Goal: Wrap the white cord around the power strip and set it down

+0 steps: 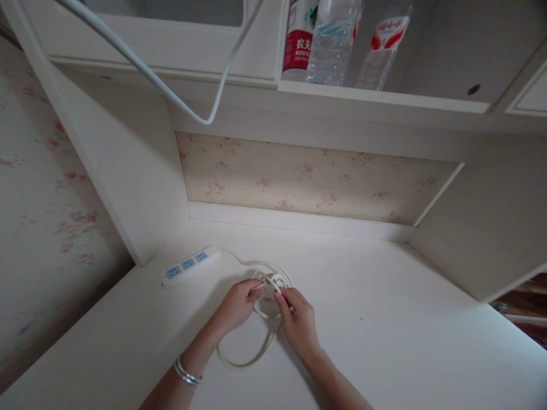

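We have the cream cord (244, 365) lying in loose loops near the middle of the white tabletop (376, 347), some of its crossings hidden behind our fingers, so we cannot trace every strand. Our left hand (239, 303) pinches part of the cord between thumb and fingers, and our right hand (298, 319) grasps another stretch just beside it. A white plug (278, 279) sits among the loops, partly covered, and we make out no lettering on it. The cord runs to a white power strip (192, 266) with three blue socket faces, its markings too small to read. A silvery bracelet (187, 373) circles the left wrist; the lower edge cuts off both forearms. Behind, we see flowered wallpaper (299, 179). On the shelf (384, 99) above stand plastic bottles cropped at the top: on the left bottle (297, 45) we read 农夫 over NONGFU, smaller print blurring; the middle bottle (331, 48) shows no readable label; the right bottle (387, 42) carries red characters resembling 娃哈哈. A pale cable (158, 82) dangles at upper left, its ends out of view.
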Demonstrator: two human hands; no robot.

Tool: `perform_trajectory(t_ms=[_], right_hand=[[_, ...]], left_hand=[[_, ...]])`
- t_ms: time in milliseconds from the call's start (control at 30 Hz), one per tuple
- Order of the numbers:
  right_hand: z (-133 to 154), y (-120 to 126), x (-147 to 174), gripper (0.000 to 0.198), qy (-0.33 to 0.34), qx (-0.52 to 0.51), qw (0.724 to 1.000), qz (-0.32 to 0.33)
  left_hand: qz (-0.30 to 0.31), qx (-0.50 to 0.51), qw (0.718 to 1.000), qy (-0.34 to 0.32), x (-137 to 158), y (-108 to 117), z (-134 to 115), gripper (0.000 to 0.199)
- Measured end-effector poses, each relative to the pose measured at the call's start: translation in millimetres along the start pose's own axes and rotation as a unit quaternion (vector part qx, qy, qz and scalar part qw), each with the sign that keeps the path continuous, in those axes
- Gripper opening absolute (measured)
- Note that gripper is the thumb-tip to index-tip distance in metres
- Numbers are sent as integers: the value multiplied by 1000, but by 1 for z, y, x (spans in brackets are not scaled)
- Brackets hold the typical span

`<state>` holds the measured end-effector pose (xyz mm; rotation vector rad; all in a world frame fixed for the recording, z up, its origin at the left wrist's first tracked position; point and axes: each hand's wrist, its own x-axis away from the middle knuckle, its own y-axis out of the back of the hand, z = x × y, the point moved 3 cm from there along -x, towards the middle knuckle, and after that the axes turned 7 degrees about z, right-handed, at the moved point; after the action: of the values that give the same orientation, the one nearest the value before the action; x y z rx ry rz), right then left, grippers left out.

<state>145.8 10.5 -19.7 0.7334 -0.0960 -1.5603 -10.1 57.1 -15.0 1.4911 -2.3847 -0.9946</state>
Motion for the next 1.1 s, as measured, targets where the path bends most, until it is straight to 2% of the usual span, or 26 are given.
perform_trajectory(t_ms=[333, 500, 633, 733, 867, 1000, 1100], right_hand=[[-4, -3, -1, 31, -53, 1, 999, -13], [-7, 2, -3, 34, -74, 3, 997, -33], [-12, 6, -4, 34, -94, -11, 995, -38], [-11, 5, -1, 33, -69, 3, 997, -22], [-6, 3, 0, 31, -33, 25, 999, -8], [-15, 12, -6, 37, -124, -49, 990, -49], [-29, 21, -12, 44, -178, -126, 973, -80]], left_hand=[[-7, -114, 993, -7, 5, 4, 4, 25], [-12, -98, 995, -7, 8, 5, -7, 26], [-1, -62, 998, 27, 6, -1, -7, 39], [-12, -66, 997, 43, 5, -4, -4, 39], [-39, -77, 996, 26, 5, -3, -4, 30], [-58, -41, 997, 11, 5, 1, -2, 24], [-63, 47, 996, 37, 4, 6, 0, 27]])
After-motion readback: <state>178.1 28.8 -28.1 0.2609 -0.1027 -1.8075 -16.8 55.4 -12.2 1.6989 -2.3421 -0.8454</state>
